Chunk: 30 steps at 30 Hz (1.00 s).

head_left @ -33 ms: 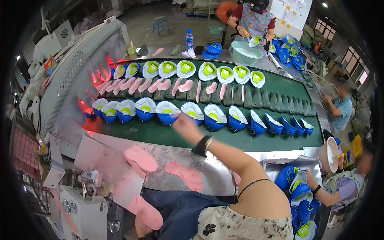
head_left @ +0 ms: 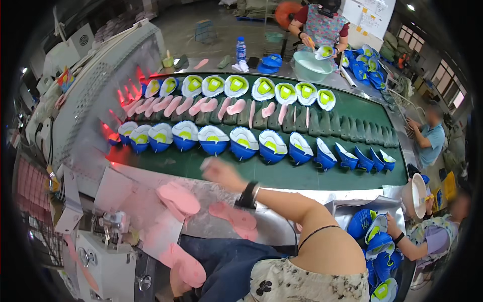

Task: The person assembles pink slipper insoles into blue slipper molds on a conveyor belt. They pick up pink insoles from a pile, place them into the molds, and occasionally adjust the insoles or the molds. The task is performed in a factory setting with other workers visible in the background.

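Right hand (head_left: 220,174) blurred near blue upper (head_left: 214,146) (finger spread cannot be told); pink insoles (head_left: 189,272) apparently held in left hand (head_left: 178,285); upper could be toppled if brushed.

The green belt (head_left: 292,176) bears two rows of blue shoe uppers (head_left: 272,147), flanking what look like dark lasts (head_left: 327,123).

Your R hand (head_left: 221,173) is motion-blurred, grip unclear; your L hand (head_left: 178,284) mostly hidden behind pink insoles (head_left: 187,268); patterned shirt (head_left: 312,282) cut off, btm edge.
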Each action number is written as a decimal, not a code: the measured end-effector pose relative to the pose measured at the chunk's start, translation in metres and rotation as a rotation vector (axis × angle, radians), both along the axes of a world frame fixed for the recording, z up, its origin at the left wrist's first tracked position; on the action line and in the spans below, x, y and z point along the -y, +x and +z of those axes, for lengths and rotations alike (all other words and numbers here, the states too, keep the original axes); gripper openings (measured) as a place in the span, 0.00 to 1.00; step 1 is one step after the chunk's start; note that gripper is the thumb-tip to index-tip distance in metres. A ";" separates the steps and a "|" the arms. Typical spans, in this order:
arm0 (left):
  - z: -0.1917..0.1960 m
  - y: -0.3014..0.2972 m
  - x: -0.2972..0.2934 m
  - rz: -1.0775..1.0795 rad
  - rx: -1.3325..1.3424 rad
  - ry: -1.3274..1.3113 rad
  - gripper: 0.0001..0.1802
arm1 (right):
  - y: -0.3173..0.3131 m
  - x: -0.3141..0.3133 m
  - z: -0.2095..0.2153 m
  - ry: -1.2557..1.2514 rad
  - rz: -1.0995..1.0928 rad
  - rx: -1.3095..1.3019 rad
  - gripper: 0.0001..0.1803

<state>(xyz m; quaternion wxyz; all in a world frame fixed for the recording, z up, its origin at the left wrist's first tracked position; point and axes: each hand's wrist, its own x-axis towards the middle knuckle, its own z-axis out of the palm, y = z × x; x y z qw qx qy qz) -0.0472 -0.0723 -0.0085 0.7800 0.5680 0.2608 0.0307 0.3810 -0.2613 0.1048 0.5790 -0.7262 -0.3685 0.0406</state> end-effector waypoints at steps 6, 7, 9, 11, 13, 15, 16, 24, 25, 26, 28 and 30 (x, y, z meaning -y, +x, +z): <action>0.092 0.033 0.027 0.443 -0.148 -0.228 0.18 | -0.225 -0.060 -0.013 -0.085 0.498 -0.167 0.17; 0.091 0.029 0.028 0.526 -0.158 -0.245 0.20 | -0.231 -0.072 -0.019 -0.135 0.520 -0.177 0.16; 0.105 0.017 0.030 0.572 -0.077 -0.506 0.29 | -0.227 -0.095 -0.041 -0.196 0.450 -0.297 0.13; 0.102 -0.013 0.031 0.626 -0.043 -0.624 0.35 | -0.216 -0.123 -0.035 -0.239 0.357 -0.369 0.14; 0.093 -0.038 0.032 0.624 -0.078 -0.674 0.38 | -0.200 -0.161 -0.031 -0.206 0.405 -0.583 0.17; 0.091 -0.052 0.038 0.605 -0.112 -0.592 0.38 | -0.191 -0.202 -0.029 -0.078 0.476 -0.493 0.18; 0.090 -0.053 0.041 0.579 -0.135 -0.550 0.38 | -0.188 -0.227 -0.038 -0.133 0.431 -0.396 0.18; 0.096 -0.041 0.042 0.689 -0.182 -0.596 0.29 | -0.166 -0.291 0.011 -0.311 0.435 -0.553 0.22; 0.086 -0.045 0.039 0.705 -0.168 -0.568 0.28 | -0.162 -0.284 0.023 -0.356 0.376 -0.277 0.22; 0.073 -0.052 0.038 0.722 -0.155 -0.539 0.28 | -0.159 -0.276 0.031 -0.393 0.314 -0.001 0.23; 0.073 -0.049 0.033 0.741 -0.197 -0.520 0.28 | -0.143 -0.269 0.030 -0.388 0.210 0.336 0.23; 0.082 -0.047 0.030 0.787 -0.301 -0.531 0.28 | -0.130 -0.276 0.018 -0.303 0.179 0.465 0.23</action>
